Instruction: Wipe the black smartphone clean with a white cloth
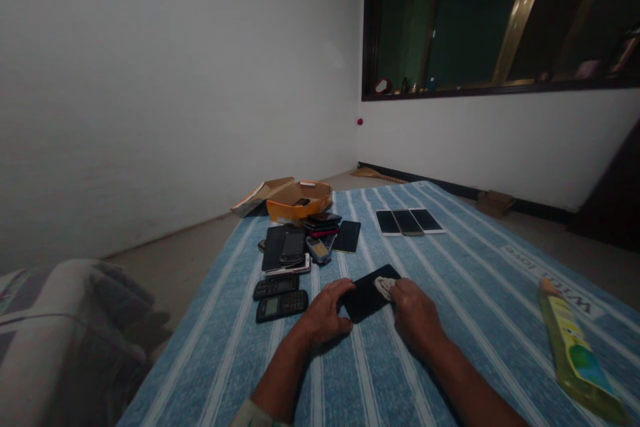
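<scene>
A black smartphone [367, 299] lies screen up on the blue striped cloth, turned at an angle. My left hand [327, 312] grips its left end between thumb and fingers. In my right hand [413, 310] is a bunched whitish cloth [385, 287], pressed on the screen near the phone's right end. Left of my left hand, two dark keypad phones [283, 305] lie one behind the other. Beyond them sits a pile of phones [293, 247], some stacked on others. Three smartphones [409, 222] lie side by side farther back on the right.
An open orange cardboard box [300, 203] stands at the far left of the striped bed cover [345, 373], a phone inside it. A yellow-green bottle [580, 353] lies at the right. Grey-white fabric [55, 333] covers something at the left. A window [480, 20] is behind.
</scene>
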Tool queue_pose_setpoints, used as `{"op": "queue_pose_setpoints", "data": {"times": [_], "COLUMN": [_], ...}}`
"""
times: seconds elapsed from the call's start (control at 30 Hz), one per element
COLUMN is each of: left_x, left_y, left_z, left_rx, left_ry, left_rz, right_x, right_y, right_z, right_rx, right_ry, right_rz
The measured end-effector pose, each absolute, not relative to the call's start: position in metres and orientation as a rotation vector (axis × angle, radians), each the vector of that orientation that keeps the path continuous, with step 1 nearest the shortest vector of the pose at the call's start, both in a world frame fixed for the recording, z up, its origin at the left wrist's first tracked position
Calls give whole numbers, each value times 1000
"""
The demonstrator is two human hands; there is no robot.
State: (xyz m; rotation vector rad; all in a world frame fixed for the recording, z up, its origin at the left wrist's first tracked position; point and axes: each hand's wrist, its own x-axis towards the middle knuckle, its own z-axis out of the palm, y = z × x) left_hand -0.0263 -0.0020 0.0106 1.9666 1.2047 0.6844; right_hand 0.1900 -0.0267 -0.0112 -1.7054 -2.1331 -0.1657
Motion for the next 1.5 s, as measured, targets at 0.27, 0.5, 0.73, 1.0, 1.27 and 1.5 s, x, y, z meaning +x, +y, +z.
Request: {"op": "queue_pose_setpoints", "data": {"times": [0.27, 0.5, 0.73, 1.0, 1.27, 1.5], "left_x": [-26, -26, -26, -27, -27, -27], "left_y": [-2, -2, -1, -1, 0, 0], "left_z": [11, 12, 11, 9, 9, 8], "left_rx": [1963, 1989, 2007, 1992, 1991, 2006], "left_ry": [1203, 1192, 1207, 1201, 1193, 1169], "left_rz": [683, 659, 661, 685, 692, 707], "right_x": [172, 187, 168, 186, 166, 185], "right_y": [-36, -29, -38, -27, -37, -25], "right_z": [-17, -4, -9, -3, -10, -2], "right_rx": [-1475, -1756, -1536, -1748, -1527, -1723], "right_ry": [-2225, -2169, -2266, -2168, -2272, -2166], "right_rz": [-125, -119, -96, -63, -31, -53]}}
